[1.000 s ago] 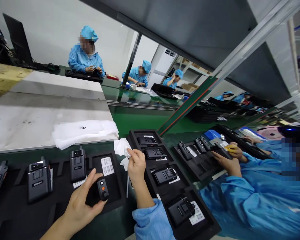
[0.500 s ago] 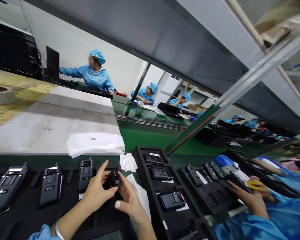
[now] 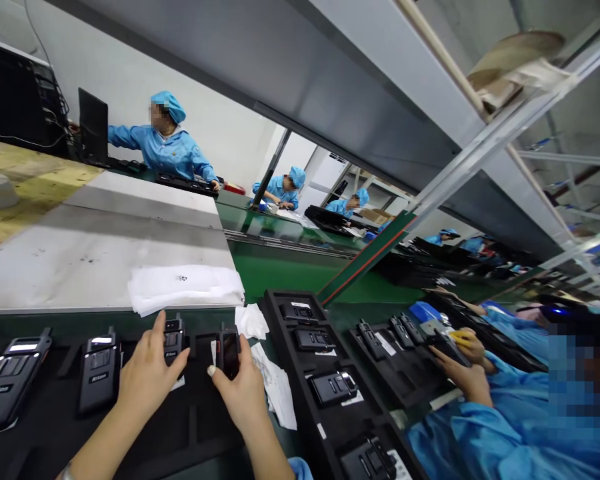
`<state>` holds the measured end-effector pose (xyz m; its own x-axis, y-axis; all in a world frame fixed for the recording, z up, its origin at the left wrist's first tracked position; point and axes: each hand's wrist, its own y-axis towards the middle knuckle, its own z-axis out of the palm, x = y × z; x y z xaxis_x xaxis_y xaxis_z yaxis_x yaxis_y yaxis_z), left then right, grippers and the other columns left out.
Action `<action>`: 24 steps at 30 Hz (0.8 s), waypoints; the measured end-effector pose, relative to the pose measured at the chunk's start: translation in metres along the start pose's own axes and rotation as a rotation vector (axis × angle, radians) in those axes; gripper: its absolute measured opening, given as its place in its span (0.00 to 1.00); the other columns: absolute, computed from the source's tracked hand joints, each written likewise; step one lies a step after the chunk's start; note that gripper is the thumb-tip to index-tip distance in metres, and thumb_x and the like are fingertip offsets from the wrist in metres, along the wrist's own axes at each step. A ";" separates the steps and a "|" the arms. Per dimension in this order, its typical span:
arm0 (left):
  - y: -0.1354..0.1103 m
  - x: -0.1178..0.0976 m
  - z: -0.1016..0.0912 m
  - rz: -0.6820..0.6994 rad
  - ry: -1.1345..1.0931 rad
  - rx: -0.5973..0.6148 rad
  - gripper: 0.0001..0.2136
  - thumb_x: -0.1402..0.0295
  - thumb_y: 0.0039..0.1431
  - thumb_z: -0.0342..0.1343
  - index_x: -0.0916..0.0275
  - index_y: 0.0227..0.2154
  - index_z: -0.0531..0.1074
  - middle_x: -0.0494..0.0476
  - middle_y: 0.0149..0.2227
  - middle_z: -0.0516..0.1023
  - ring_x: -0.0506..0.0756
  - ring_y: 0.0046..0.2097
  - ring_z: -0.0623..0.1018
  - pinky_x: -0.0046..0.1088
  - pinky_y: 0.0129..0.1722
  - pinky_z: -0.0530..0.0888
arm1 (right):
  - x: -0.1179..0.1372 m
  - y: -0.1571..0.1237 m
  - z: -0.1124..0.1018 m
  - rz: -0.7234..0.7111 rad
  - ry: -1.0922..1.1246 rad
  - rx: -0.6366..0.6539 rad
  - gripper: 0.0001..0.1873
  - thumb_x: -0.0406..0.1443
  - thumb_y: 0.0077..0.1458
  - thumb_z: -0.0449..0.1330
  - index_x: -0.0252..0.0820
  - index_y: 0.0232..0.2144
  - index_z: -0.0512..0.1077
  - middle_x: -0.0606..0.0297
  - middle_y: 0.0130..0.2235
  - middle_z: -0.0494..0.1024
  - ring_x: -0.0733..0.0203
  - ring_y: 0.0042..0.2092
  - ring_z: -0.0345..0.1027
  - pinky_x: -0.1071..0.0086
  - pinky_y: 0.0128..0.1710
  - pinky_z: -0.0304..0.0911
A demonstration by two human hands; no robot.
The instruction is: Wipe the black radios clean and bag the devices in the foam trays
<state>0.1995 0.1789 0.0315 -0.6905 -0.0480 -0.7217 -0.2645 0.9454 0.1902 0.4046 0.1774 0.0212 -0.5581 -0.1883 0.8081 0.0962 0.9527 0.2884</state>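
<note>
My right hand (image 3: 244, 390) has thumb and fingers on either side of a black handheld radio (image 3: 229, 353) with a short antenna, screen side up, at the right end of the black foam tray (image 3: 170, 427). My left hand (image 3: 147, 367) is over another handheld radio (image 3: 173, 335), back side up in its slot. Its thumb and index finger are spread apart around that radio, partly covering it. Left of my hands lie two more radios, a middle one (image 3: 99, 373) and a far-left one (image 3: 13, 380), both back side up.
Crumpled white paper (image 3: 275, 383) lies between my tray and a second black tray (image 3: 325, 420) holding several radios. White sheets (image 3: 185, 287) rest on the pale board ahead. A co-worker (image 3: 500, 407) handles a radio at right. A slanted metal post (image 3: 450, 173) supports the shelf overhead.
The radio that was between both hands is now lower, in the tray, with its screen facing up under my right hand. My left hand has moved left to the neighbouring radio.
</note>
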 end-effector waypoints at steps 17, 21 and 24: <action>0.005 0.010 -0.019 -0.430 -0.438 0.257 0.51 0.60 0.51 0.66 0.58 0.73 0.42 0.71 0.52 0.74 0.71 0.48 0.79 0.47 0.43 0.75 | 0.046 0.010 0.015 0.230 -0.703 0.271 0.43 0.42 0.59 0.64 0.30 0.70 0.54 0.43 0.50 0.75 0.39 0.47 0.76 0.53 0.47 0.70; -0.019 0.017 -0.031 -0.632 -0.956 0.362 0.30 0.60 0.61 0.56 0.67 0.63 0.61 0.71 0.47 0.80 0.64 0.38 0.82 0.38 0.32 0.77 | 0.046 0.011 0.020 0.215 -0.746 0.297 0.43 0.42 0.60 0.64 0.29 0.70 0.55 0.42 0.50 0.75 0.38 0.48 0.76 0.53 0.47 0.70; -0.033 0.012 -0.032 -0.747 -1.209 0.345 0.17 0.65 0.63 0.54 0.69 0.52 0.70 0.73 0.49 0.80 0.61 0.39 0.83 0.37 0.35 0.78 | 0.046 0.010 0.021 0.207 -0.759 0.302 0.42 0.42 0.60 0.63 0.29 0.70 0.55 0.42 0.50 0.75 0.38 0.49 0.76 0.54 0.47 0.70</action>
<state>0.1786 0.1370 0.0376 0.5525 -0.4221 -0.7188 -0.0090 0.8593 -0.5115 0.3626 0.1833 0.0506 -0.9666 0.1059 0.2334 0.0932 0.9936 -0.0645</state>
